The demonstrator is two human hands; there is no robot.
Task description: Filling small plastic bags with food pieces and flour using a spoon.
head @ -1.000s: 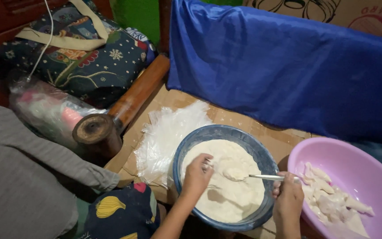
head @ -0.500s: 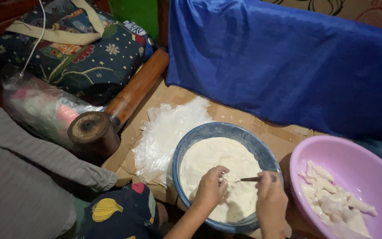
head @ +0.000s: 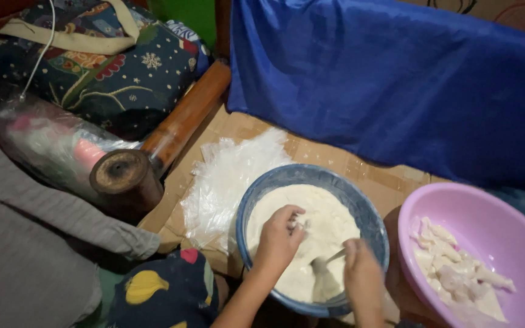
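Hands inside blue bowl (head: pixel 369 209) rim: left (head: pixel 279 240) pinching batter (head: pixel 323 225), right (head: pixel 363 276) gripping spoon (head: pixel 326 261).

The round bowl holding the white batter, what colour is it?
Blue, seen along the round bowl's rim in the head view.

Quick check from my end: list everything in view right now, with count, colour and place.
bowl of batter: one, blue rim, pale mix, centre front
spoon: one, metal, in the batter
basin: one, pink, right, holding pale pieces
plastic sheets: a stack, clear, left of bowl
cardboard: brown, under the bowl
wooden post: one, brown, left
cloth: blue, behind
patterned bag: one, dark, top left
left hand: in the bowl
right hand: at the spoon's handle
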